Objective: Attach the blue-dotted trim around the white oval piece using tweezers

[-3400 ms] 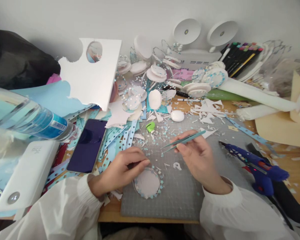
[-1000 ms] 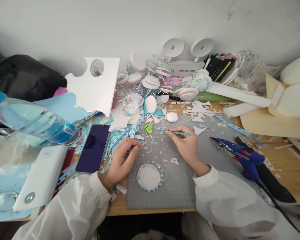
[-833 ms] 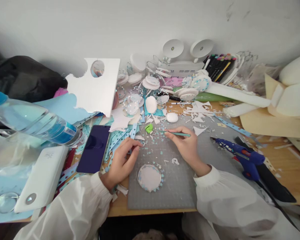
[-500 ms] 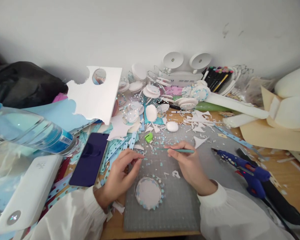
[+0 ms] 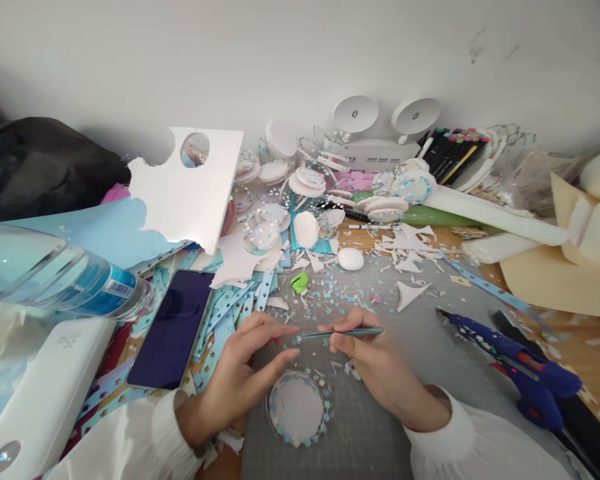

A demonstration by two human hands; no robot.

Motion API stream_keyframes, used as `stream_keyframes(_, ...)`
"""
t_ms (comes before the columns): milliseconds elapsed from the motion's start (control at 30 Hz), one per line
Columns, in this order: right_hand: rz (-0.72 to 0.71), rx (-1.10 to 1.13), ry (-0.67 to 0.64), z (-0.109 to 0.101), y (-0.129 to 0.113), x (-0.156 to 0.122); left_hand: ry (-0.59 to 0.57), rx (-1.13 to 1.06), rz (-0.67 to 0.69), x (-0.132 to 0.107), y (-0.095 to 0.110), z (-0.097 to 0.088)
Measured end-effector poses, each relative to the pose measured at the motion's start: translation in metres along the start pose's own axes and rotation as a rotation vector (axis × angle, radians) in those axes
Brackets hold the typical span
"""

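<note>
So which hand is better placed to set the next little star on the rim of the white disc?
Probably the right hand: it holds the tweezers, tips pointing left just above the white disc. The left hand holds no tool, fingers beside the disc's rim.

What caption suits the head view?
Right hand holds teal tweezers toward left hand, above star-rimmed white disc on grey mat.

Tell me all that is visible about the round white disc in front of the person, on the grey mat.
The round white disc lies flat on the grey cutting mat, near its front edge. Its face looks plain and matte, perhaps foam or card. Small pale blue star-like pieces ring its rim, and a thin clear edge seems to circle it. The left hand hovers just beside it; whether they touch is unclear.
</note>
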State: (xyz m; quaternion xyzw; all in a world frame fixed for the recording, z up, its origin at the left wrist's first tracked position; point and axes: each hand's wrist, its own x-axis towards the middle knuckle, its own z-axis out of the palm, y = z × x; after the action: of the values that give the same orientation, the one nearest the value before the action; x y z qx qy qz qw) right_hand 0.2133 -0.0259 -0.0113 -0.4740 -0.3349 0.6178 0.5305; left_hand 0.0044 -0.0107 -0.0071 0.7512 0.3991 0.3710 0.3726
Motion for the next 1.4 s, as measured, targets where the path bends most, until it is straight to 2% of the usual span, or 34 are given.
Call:
stream_keyframes(200,0.044,0.019,-0.040,-0.0003,0.0081,-0.0010,-0.002,-0.092,-0.069,0.0013,0.0000,0.0006)
stream_keyframes(367,0.024,-0.002,-0.030,0.0005,0.0069,0.0004,0.026,-0.147,-0.088,0.0016,0.0008,0.0006)
stream_keyframes(733,-0.008,-0.014,-0.036,0.0044,0.0062,-0.0015,0.009,-0.179,-0.127,-0.0002,-0.0001,-0.0008)
stream_keyframes(1067,0.095,-0.014,-0.040,0.0036,0.0049,-0.0003,0.004,-0.224,-0.172,0.0005,-0.0021,0.0000)
stream_keyframes(1267,0.058,-0.041,-0.048,-0.0023,0.0071,-0.0006,0.005,-0.229,-0.179,0.0016,-0.0006,-0.0002)
stream_keyframes(1400,-0.059,-0.102,-0.105,-0.0036,0.0051,-0.0018,-0.017,-0.228,-0.186,0.0024,0.0002,0.0008)
